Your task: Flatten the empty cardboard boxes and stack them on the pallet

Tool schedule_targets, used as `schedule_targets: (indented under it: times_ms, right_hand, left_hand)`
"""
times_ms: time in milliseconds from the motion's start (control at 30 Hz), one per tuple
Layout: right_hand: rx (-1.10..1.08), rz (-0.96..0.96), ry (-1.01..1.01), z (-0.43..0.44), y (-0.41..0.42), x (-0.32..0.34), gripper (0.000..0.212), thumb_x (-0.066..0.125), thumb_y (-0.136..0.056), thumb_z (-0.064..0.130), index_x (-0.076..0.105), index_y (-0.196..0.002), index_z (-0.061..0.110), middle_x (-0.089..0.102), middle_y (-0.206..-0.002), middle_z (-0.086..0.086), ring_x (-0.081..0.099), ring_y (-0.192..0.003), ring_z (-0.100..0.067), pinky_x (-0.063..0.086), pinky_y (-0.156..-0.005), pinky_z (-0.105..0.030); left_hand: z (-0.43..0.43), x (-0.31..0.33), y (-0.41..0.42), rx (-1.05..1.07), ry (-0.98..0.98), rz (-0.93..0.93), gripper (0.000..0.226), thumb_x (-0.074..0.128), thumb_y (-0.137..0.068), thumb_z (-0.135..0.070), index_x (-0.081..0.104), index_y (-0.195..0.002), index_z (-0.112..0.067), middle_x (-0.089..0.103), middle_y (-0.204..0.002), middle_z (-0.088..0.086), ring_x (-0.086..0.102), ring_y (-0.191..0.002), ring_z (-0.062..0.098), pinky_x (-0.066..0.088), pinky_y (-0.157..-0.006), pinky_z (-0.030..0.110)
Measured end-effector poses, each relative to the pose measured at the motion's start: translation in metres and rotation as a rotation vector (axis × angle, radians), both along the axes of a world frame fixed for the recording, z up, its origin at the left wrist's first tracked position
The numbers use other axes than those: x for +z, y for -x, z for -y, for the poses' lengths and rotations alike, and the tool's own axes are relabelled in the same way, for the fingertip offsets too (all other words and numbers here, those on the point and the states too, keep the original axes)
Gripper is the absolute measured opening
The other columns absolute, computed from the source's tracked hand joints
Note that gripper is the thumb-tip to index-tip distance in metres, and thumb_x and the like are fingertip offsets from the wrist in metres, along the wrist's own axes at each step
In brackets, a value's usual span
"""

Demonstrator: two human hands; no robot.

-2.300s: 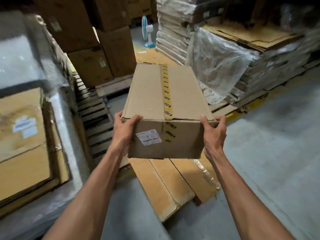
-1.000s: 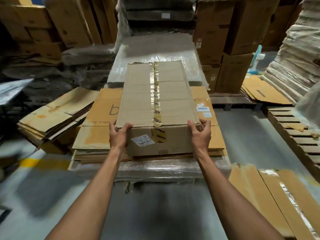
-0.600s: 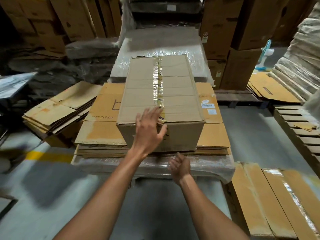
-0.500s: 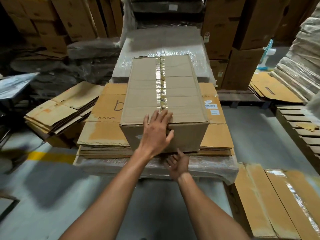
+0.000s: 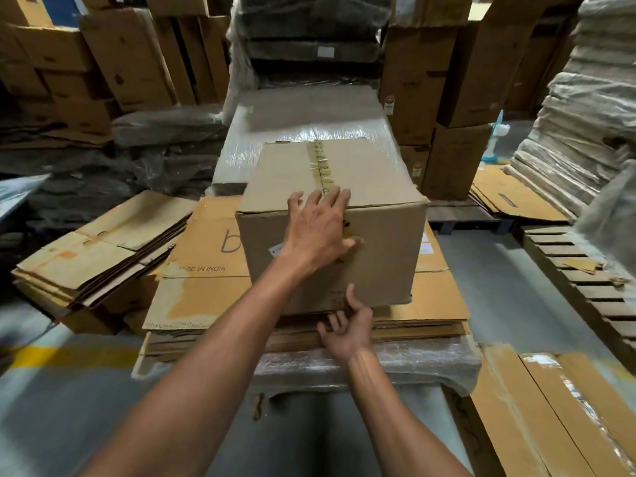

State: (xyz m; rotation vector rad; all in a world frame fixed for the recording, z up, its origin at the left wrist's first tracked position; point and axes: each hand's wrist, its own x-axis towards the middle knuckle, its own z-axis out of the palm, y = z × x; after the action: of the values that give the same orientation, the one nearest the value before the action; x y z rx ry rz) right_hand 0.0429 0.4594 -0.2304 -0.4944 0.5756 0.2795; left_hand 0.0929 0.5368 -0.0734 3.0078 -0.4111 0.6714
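Touching one box [image 5: 378, 166]: left hand [image 5: 318, 230], right hand [image 5: 348, 329].

Just the one view there, a wide-angle camera on the person's head that looked forward and down along both forearms, close above the left hand [image 5: 318, 232] and right hand [image 5: 347, 327] at the box [image 5: 378, 256].

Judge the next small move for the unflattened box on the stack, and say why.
Probably tip the box away to expose its underside. The left hand lies flat over the top front edge, the right hand sits palm-up at the bottom front edge, and the tape on top looks intact, so lifting from below seems likely.
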Motion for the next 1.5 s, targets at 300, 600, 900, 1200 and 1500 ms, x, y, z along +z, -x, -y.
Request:
schedule_targets:
  times_ms: [300, 600, 900, 1200, 1500]
  right_hand:
    - [-0.088, 0.159, -0.144, -0.019, -0.041, 0.051, 0.083, 0.087, -0.063, 0.040, 0.059, -0.136, 0.012, 0.063, -0.131, -0.015, 0.054, -0.123, -0.037, 0.036, -0.113, -0.059]
    - [-0.187, 0.162, -0.078, -0.026, -0.034, 0.062, 0.094, 0.093, -0.058, 0.032, 0.049, -0.140, 0.019, 0.066, -0.127, -0.017, 0.060, -0.119, -0.039, 0.044, -0.105, -0.065]
    - [-0.415, 0.316, -0.036, -0.012, -0.046, 0.106, 0.101, 0.096, -0.062, 0.017, 0.034, -0.142, 0.016, 0.067, -0.129, -0.016, 0.068, -0.113, -0.033, 0.054, -0.093, -0.064]
    - [-0.282, 0.704, 1.221, 0.040, -0.071, 0.204, 0.107, 0.086, -0.053, 0.072, 0.025, -0.137, 0.047, 0.046, -0.142, 0.003, 0.042, -0.135, -0.030, 0.034, -0.111, -0.062]
    - [0.275, 1.091, 2.330, 0.024, -0.076, 0.252, 0.099, 0.085, -0.064, 0.062, 0.036, -0.145, 0.032, 0.044, -0.144, -0.010, 0.038, -0.134, -0.036, 0.027, -0.109, -0.055]
  left_hand:
    - [-0.014, 0.081, -0.063, 0.009, 0.004, -0.119, 0.093, 0.060, -0.072, -0.085, 0.047, -0.142, -0.024, 0.060, -0.136, 0.003, 0.053, -0.125, 0.024, 0.031, -0.107, 0.050]
    - [-0.012, 0.077, -0.061, -0.007, 0.008, -0.103, 0.094, 0.060, -0.073, -0.084, 0.047, -0.143, -0.021, 0.059, -0.137, 0.005, 0.053, -0.123, 0.024, 0.035, -0.102, 0.046]
    - [-0.019, 0.089, -0.043, 0.042, 0.233, 0.068, 0.073, 0.065, -0.073, -0.079, 0.062, -0.118, -0.022, 0.065, -0.092, -0.001, 0.063, -0.088, 0.024, 0.051, -0.085, 0.040]
    - [-0.050, 0.072, -0.003, 0.004, 1.499, 0.076, 0.055, 0.088, -0.072, -0.041, 0.067, -0.119, -0.023, 0.075, -0.100, -0.009, 0.071, -0.088, 0.007, 0.060, -0.076, 0.025]
    - [0.012, -0.068, 0.020, 0.029, 2.614, -0.078, 0.082, 0.085, -0.069, -0.022, 0.044, -0.140, -0.013, 0.069, -0.128, 0.009, 0.065, -0.119, 0.024, 0.049, -0.106, 0.050]
